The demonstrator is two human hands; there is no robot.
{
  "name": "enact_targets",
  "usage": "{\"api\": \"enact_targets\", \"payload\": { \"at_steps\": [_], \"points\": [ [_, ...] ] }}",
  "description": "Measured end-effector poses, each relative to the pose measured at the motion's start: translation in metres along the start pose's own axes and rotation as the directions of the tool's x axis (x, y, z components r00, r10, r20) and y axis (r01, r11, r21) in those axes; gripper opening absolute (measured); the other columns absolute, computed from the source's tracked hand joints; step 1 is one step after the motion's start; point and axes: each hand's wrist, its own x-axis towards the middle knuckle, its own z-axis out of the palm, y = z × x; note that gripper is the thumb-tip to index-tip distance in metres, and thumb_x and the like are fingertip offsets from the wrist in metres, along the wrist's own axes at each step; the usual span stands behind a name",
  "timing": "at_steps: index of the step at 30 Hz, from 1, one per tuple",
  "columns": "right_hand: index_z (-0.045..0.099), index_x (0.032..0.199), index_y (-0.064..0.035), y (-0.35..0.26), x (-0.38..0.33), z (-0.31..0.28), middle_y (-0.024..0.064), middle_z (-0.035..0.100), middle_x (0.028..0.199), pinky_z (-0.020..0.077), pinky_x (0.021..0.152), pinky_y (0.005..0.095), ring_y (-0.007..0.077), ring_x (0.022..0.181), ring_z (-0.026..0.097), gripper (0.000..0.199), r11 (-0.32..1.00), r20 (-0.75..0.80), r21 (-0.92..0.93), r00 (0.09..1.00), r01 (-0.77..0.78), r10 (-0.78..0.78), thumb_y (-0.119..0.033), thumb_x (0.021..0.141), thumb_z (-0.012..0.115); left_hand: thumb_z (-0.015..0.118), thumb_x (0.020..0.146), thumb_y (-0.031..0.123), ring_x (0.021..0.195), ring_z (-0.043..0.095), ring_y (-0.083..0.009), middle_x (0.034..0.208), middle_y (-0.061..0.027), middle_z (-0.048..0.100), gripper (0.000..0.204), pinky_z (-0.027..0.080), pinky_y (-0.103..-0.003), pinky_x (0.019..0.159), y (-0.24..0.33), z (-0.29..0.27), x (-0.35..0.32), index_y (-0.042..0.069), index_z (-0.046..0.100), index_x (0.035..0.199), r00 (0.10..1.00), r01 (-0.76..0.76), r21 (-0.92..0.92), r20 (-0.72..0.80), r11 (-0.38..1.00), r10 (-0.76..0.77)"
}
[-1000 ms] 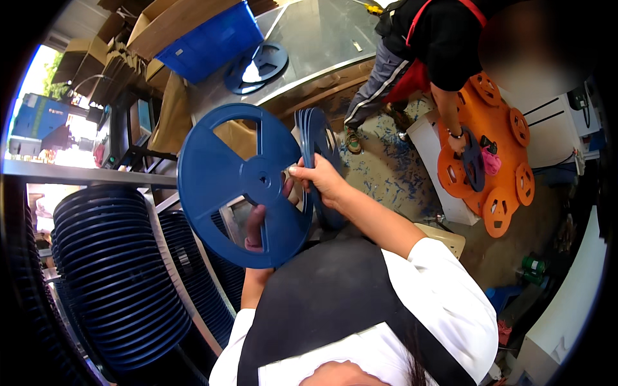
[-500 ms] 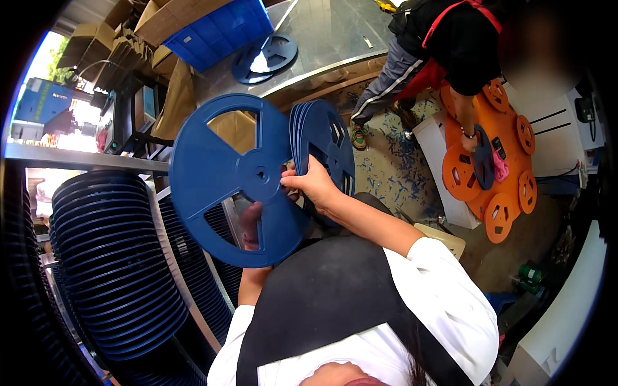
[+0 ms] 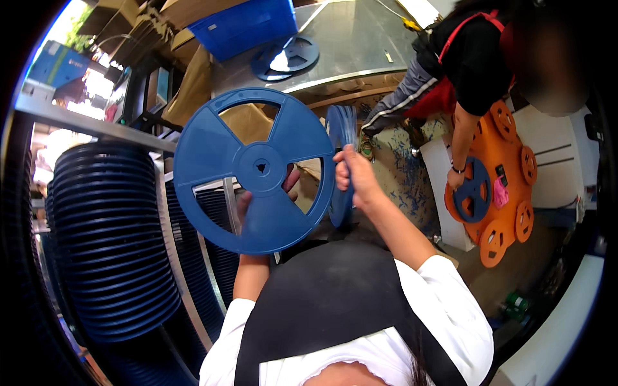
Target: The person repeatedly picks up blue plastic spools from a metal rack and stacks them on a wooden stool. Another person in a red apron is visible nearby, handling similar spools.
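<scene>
A large blue plastic reel flange (image 3: pixel 267 219), with three wide cutouts and a small keyed centre hole, faces up in front of me. My left hand (image 3: pixel 243 204) holds it from behind; parts of the fingers show through the cutouts, the rest is hidden. To its right, my right hand (image 3: pixel 359 179) is closed around a small stack of like blue flanges (image 3: pixel 342 128), tilted almost edge-on. A narrow gap separates that stack from the single flange, and its edges look blurred.
At left, many dark blue flanges (image 3: pixel 116 238) fill a metal-framed rack (image 3: pixel 168 244). Ahead, a metal table (image 3: pixel 354 45) carries a blue bin (image 3: pixel 248 29) and loose blue flanges (image 3: pixel 302 55). A co-worker (image 3: pixel 473 77) handles a blue flange (image 3: pixel 478 199) over an orange fixture (image 3: pixel 508 170) at right.
My right hand has moved right with its stack, away from the single flange, and turned it more edge-on. The co-worker's blue flange now lies flatter over the orange fixture.
</scene>
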Motion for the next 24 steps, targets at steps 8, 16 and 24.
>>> {"api": "enact_targets", "payload": {
  "at_steps": [8,16,24],
  "points": [
    [0.049,0.097,-0.0066,-0.026,-0.061,-0.07,-0.0058,0.032,0.056,0.028,0.041,0.0179,0.004,0.043,0.031,0.051,0.937,0.268,0.341,0.947,0.078,-0.177,-0.056,0.087,0.049,0.066,0.079,0.039,0.127,0.039,-0.0379,0.14,-0.0247,0.031,0.086,0.046,-0.044,0.096,-0.003,0.003,-0.026,0.002,0.02,0.142,0.996,-0.083,-0.269,-0.043,0.96,0.074],
    [0.044,0.096,-0.0061,-0.029,-0.097,-0.089,-0.0045,0.031,0.055,0.0286,0.042,0.0204,0.0059,0.043,0.031,0.05,0.843,0.24,0.52,0.923,0.139,-0.3,-0.054,0.086,0.054,0.068,0.078,0.04,0.118,0.047,-0.035,0.136,-0.0255,0.036,0.087,0.048,-0.04,0.095,-0.014,-0.012,-0.038,-0.001,0.023,0.14,0.997,-0.008,-0.326,-0.076,0.945,-0.018],
    [0.043,0.093,-0.0053,-0.035,-0.088,-0.109,-0.004,0.03,0.054,0.0277,0.042,0.0214,0.0063,0.043,0.031,0.047,0.726,0.293,0.68,0.867,0.106,-0.402,-0.051,0.088,0.054,0.068,0.081,0.033,0.111,0.05,-0.0287,0.142,-0.0241,0.031,0.08,0.047,-0.04,0.095,0.001,-0.018,-0.071,0.009,0.025,0.143,0.997,-0.071,-0.249,-0.021,0.966,0.068]
  ]
}}
